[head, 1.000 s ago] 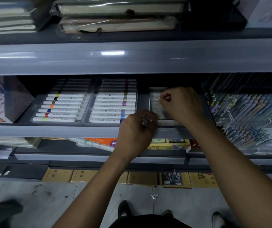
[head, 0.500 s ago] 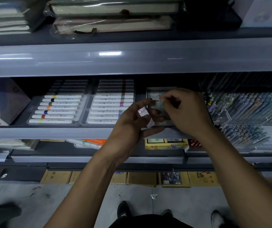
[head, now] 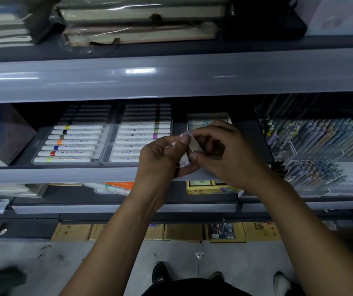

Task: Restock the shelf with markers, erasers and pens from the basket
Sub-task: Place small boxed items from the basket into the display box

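Erasers [head: 189, 149], small and pale in clear wrap, sit pinched between both hands in front of the middle shelf [head: 64, 175]; the left hand [head: 160, 159] curls its fingers around the lower pieces, and the right hand [head: 224, 152] grips the upper piece between thumb and forefinger; how many pieces there are cannot be told. Just behind the hands, a small open box [head: 208, 120] with pale packets rests on the same shelf. To its left lie two clear trays of white markers [head: 73, 143], laid flat in rows with coloured bands of yellow, black, orange, blue and red; their barrels read "Acrylic Marker", and those in the second tray [head: 141, 135] read upside down. To the right, clear racks hold dense rows of pens [head: 320, 142]. Wrapped notebooks [head: 141, 12] are stacked on the shelf above; an orange box [head: 121, 185] shows on the shelf beneath; cardboard boxes [head: 182, 231] stand at floor level; dark shoes [head: 160, 272] stand on the grey floor [head: 64, 259].
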The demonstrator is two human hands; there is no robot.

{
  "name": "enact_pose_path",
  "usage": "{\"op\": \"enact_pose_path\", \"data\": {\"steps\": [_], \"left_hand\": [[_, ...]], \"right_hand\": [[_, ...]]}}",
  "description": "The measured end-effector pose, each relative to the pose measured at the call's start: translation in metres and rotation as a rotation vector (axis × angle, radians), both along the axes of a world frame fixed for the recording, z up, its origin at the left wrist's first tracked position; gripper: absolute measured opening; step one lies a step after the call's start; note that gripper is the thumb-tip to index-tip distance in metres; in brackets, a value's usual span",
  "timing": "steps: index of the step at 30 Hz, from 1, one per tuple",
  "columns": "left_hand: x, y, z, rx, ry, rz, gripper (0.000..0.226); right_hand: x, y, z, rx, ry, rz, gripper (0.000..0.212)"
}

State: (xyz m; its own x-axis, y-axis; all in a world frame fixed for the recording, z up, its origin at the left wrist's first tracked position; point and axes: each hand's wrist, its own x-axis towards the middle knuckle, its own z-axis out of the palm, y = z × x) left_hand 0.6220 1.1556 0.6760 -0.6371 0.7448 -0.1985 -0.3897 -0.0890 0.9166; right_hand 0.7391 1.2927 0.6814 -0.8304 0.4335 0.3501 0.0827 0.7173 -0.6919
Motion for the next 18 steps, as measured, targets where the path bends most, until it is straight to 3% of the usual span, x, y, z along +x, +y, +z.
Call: {"op": "enact_pose_path", "data": {"steps": [5, 8, 18], "left_hand": [[-0.003, -0.001, 0.003, -0.019, -0.076, -0.023, 0.035], [-0.002, -0.001, 0.003, -0.016, -0.03, -0.041, 0.036], [-0.001, 0.001, -0.012, -0.255, 0.492, -0.058, 0.02]], "right_hand": [[0.001, 0.004, -0.002, -0.004, -0.014, -0.021, 0.036], [0.002, 0.005, -0.001, -0.026, -0.002, -0.024, 0.035], [0.008, 0.031, -0.001, 0.046, -0.028, -0.183, 0.028]]}}
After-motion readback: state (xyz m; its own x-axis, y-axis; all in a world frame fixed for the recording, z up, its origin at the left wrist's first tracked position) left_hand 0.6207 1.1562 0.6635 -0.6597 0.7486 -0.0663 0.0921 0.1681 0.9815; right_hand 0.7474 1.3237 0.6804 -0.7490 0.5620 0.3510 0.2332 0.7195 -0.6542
